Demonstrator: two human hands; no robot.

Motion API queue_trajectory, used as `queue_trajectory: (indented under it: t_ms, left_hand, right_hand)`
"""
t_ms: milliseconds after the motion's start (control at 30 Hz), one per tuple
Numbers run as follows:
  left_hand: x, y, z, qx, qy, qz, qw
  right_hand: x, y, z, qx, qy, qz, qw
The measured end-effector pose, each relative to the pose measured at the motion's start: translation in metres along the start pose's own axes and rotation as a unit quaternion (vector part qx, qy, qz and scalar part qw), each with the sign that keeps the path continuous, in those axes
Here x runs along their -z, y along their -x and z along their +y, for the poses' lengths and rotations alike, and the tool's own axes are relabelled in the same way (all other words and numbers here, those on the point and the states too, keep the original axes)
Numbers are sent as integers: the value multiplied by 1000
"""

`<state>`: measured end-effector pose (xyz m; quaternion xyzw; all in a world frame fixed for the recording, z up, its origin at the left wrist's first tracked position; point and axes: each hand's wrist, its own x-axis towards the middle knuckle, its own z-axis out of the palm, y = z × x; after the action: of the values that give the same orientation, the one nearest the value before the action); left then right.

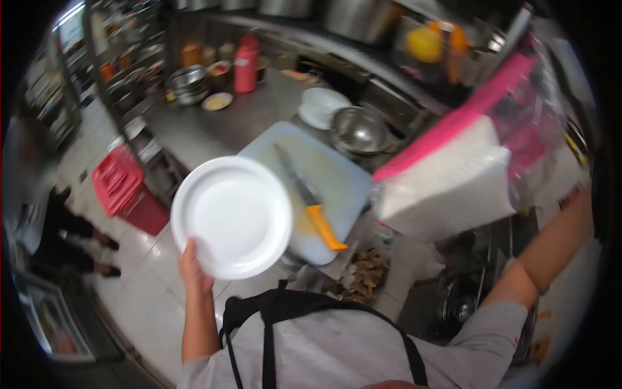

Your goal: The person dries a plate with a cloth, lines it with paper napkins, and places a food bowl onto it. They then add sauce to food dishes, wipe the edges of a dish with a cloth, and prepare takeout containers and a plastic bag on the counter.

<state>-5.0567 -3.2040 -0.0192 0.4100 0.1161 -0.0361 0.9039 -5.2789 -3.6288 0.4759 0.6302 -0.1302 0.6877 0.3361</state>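
My left hand (194, 264) grips the lower left rim of a white round plate (233, 217), with the thumb on top of it. The plate overlaps the left edge of a cutting board (353, 188). On that board lies a knife with an orange handle (326, 228). At the right, a clear and pink plastic bag (453, 175) with a white stack inside is held up near my raised right arm. My right hand is hidden behind the bag or past the dark image edge.
Two white plates (324, 104) and a metal bowl (358, 129) stand behind the board. A red bottle (245, 68) and small containers line the counter (194, 133). A red bin (129, 188) and another person (48, 227) are at the left.
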Motion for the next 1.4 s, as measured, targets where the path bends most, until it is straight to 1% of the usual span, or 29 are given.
queue_trajectory:
  t_ms: [33, 67, 100, 133, 167, 233, 333, 367, 400, 467, 500, 533, 567, 633, 700, 800, 833, 900, 1000, 1100, 1133, 1233, 1267, 1367, 1400]
  left_hand:
    - [-1, 1, 4, -2, -3, 6, 1000]
    - [-2, 3, 11, -4, -1, 8, 1000]
    - [0, 5, 17, -5, 2, 12, 1000]
    - [7, 6, 23, -1, 7, 15, 1000]
    - [15, 6, 30, 1, 14, 14, 1000]
    - [30, 9, 48, 6, 20, 29, 999]
    - [71, 9, 78, -4, 50, 32, 998]
    - [87, 7, 89, -11, 48, 49, 998]
    - [105, 4, 101, -19, 46, 64, 997]
    - [138, 3, 132, -30, 32, 106, 993]
    - [158, 2, 148, -42, 25, 114, 992]
    - [180, 0, 163, -52, 19, 123, 991]
    - [216, 5, 184, -67, 22, 147, 987]
    - [247, 12, 206, -98, 23, 174, 980]
    - [273, 20, 226, -126, 21, 213, 969]
    - [303, 26, 248, -156, 30, 270, 950]
    - [310, 27, 253, -165, 39, 280, 945]
    - [326, 24, 260, -184, 60, 290, 937]
    - [343, 9, 269, -198, 92, 304, 927]
    - [348, -17, 282, -186, 118, 327, 919]
    - [350, -30, 287, -188, 125, 325, 918]
    - [362, -74, 300, -196, 135, 305, 922]
    - [366, -90, 305, -199, 136, 295, 925]
    - [369, -132, 328, -180, 122, 320, 922]
    - [371, -146, 336, -182, 123, 317, 922]
  right_hand:
    - [1, 1, -5, 224, 229, 74, 944]
    - [9, 6, -23, 198, 152, 79, 965]
    - [12, 14, -47, 130, 4, 42, 991]
    - [12, 22, -73, 52, -132, 1, 990]
    - [10, 31, -101, -4, -232, -44, 972]
    - [6, 47, -156, -57, -374, -144, 914]
    - [10, 62, -255, -70, -518, -284, 804]
    - [11, 63, -290, -57, -546, -332, 767]
    - [19, 63, -330, -36, -571, -375, 729]
    - [46, 56, -416, 60, -603, -437, 665]
    - [65, 48, -459, 197, -590, -425, 657]
    - [82, 52, -506, 242, -624, -387, 635]
    - [108, 56, -570, 296, -662, -341, 598]
    - [138, 56, -633, 350, -677, -291, 578]
    - [166, 58, -689, 383, -716, -250, 528]
    - [201, 64, -758, 356, -818, -255, 373]
    - [211, 62, -776, 361, -824, -301, 316]
    - [227, 74, -821, 329, -871, -323, 172]
    - [247, 97, -881, 269, -849, -451, 61]
    - [251, 139, -946, 283, -837, -419, 208]
    - [247, 145, -959, 306, -810, -449, 222]
    - [226, 175, -1006, 257, -845, -291, 367]
    - [212, 173, -1014, 211, -870, -296, 333]
    - [165, 178, -1044, 190, -826, -417, 330]
    - [155, 175, -1053, 226, -793, -460, 328]
